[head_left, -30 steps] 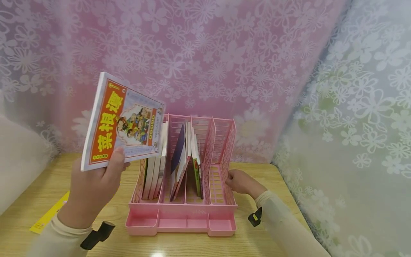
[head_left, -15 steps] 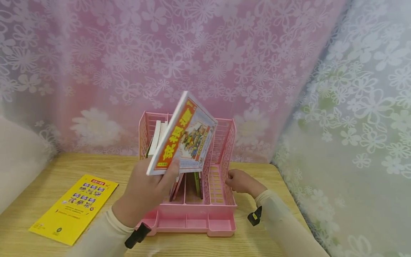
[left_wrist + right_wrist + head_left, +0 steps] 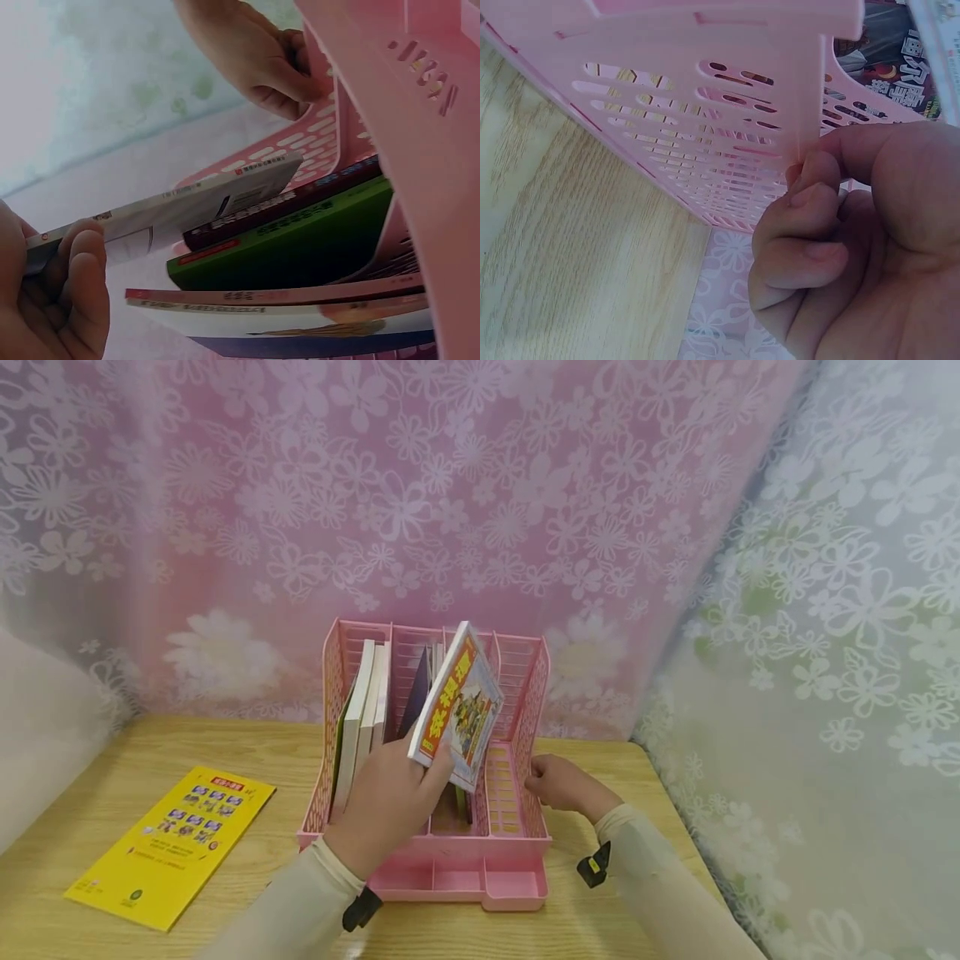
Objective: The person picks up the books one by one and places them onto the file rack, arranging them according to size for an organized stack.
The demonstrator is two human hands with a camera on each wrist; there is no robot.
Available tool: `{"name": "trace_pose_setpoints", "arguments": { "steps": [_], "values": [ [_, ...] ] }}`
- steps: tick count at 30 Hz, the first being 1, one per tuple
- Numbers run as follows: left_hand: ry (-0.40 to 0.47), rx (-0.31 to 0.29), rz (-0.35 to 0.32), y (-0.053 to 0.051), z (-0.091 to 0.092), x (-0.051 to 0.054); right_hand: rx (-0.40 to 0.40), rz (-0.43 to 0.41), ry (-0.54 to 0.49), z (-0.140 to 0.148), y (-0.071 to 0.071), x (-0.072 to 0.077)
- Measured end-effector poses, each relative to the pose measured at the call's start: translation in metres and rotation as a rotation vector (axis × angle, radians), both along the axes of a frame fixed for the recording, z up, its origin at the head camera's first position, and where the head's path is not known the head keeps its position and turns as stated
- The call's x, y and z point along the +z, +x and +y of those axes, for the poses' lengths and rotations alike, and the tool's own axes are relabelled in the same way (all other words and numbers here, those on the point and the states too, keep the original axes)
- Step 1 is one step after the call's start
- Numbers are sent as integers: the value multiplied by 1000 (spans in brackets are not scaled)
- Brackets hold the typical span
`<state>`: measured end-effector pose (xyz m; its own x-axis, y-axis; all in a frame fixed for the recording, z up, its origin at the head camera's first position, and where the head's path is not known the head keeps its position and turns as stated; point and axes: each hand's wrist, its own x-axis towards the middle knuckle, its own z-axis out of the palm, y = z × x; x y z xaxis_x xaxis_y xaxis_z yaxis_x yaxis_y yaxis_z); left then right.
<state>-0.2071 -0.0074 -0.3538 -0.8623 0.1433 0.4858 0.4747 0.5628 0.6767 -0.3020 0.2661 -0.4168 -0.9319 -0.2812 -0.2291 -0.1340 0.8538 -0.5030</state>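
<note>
A thin book with a red strip and yellow characters on its cover (image 3: 468, 718) is tilted over the third compartment of a pink book rack (image 3: 517, 837). My left hand (image 3: 390, 793) grips its lower edge between thumb and fingers. In the left wrist view, the spine of the same book (image 3: 187, 191) slants toward the rack beside a dark book (image 3: 285, 199) and a green book (image 3: 285, 247). At the rack's right side wall, my right hand (image 3: 566, 785) pinches the wall's front edge between thumb and curled fingers, plainly seen in the right wrist view (image 3: 840, 225).
White-edged books (image 3: 360, 718) stand in the leftmost compartment, and a dark blue book (image 3: 416, 693) leans in the second. A yellow book (image 3: 172, 847) lies flat on the wooden table (image 3: 285, 752) at left. Flowered curtains (image 3: 480, 493) hang behind and at right.
My left hand has carried the book rightward from the left side and then lowered it toward the third compartment. The yellow book has come into full view. My right hand has stayed on the rack wall.
</note>
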Motion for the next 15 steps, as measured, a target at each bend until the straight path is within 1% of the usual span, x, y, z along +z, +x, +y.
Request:
{"name": "trace_pose_setpoints", "arguments": {
  "steps": [2, 4, 7, 12, 15],
  "values": [
    [2, 27, 7, -1, 2, -4, -4, -1, -2, 1, 0, 0],
    [7, 53, 33, -1, 3, -8, -5, -2, -7, 1, 1, 0],
    [34, 75, 65, 0, 3, -11, -9, -10, -7, 1, 2, 0],
    [83, 99, 57, 6, -1, -10, -15, -18, -5, 2, 2, 0],
    [123, 97, 71, 11, -4, -10, -15, -15, -15, 3, 1, -1]
  ]
}}
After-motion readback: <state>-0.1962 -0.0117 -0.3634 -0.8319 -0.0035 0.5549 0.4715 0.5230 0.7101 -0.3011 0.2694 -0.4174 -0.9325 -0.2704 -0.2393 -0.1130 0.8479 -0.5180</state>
